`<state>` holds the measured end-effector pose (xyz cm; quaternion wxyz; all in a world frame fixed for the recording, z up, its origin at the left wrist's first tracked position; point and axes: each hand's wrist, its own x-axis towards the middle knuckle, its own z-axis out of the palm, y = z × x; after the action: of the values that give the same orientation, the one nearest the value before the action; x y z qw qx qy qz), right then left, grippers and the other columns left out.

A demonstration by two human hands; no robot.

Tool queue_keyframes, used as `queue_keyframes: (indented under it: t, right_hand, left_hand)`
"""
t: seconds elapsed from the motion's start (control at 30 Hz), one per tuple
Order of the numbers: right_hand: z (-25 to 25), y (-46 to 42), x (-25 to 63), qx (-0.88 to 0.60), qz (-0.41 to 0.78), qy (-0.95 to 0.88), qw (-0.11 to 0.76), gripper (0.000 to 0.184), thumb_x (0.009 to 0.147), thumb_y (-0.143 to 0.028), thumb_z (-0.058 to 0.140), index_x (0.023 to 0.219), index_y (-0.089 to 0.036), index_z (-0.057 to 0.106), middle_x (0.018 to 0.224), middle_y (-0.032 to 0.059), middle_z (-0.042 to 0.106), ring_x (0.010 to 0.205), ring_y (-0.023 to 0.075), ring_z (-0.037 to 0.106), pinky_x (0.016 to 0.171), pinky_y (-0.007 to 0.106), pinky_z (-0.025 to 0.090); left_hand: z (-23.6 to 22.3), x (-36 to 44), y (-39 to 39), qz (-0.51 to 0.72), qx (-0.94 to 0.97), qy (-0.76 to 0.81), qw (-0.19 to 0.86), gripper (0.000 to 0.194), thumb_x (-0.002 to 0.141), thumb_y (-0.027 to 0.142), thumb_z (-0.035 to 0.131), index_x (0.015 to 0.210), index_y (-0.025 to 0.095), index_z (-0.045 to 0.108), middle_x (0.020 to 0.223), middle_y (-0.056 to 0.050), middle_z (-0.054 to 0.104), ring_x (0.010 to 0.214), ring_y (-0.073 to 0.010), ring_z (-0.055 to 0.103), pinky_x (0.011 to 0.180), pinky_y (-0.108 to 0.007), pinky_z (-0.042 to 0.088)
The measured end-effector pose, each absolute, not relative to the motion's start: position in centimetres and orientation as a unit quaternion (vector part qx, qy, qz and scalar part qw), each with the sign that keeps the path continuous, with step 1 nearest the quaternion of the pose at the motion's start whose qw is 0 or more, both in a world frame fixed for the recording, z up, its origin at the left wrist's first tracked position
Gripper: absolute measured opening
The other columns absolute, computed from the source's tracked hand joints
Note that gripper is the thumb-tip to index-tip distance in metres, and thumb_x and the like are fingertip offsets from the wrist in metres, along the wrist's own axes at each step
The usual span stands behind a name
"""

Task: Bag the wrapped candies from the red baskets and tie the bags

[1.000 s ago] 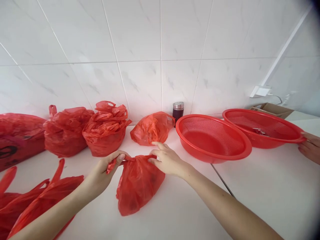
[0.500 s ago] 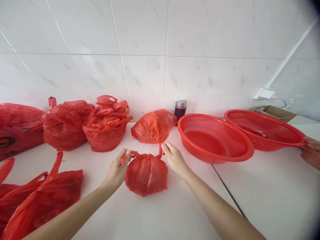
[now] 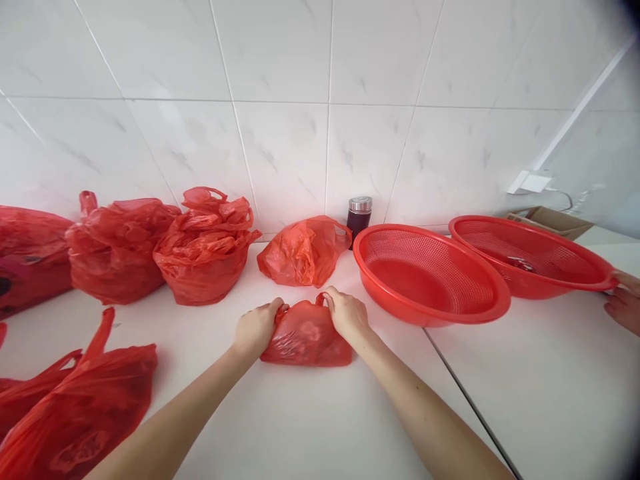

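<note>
A small filled red plastic bag rests on the white table in front of me. My left hand is closed on the bag's left handle, its fingertips partly hidden. At the other side, my right hand pinches the right handle, which loops up from the bag's top. What the bag contains cannot be made out through the film. Just behind it, against the wall, sits another red plastic bag.
Several stuffed red bags line the wall on the left, with more red bags at the near left. A dark jar stands by a red colander. Another person's hand touches a second red colander. A cardboard box lies behind.
Both hands still hold the handles. The bag has turned or tipped, looking wider and flatter with a smooth front, and my left hand has moved in towards it. The view shifted slightly.
</note>
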<state>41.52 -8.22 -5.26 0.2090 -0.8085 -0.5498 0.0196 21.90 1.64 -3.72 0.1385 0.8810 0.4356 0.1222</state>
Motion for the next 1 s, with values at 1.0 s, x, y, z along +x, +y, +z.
queue_keyframes:
  t: [1.0]
  right_hand:
    - [-7.4, -7.5, 40.2, -0.742, 0.153, -0.480, 0.443, 0.065, 0.080, -0.054, 0.063, 0.134, -0.024, 0.042, 0.109, 0.0077, 0.064, 0.101, 0.0241, 0.060, 0.086, 0.039, 0.046]
  left_hand:
    - [-7.5, 24.0, 2.3, 0.193, 0.838, 0.482, 0.170, 0.037, 0.093, 0.049, 0.035, 0.088, 0.026, 0.064, 0.081, -0.006, 0.071, 0.072, -0.0240, 0.062, 0.062, -0.029, 0.035]
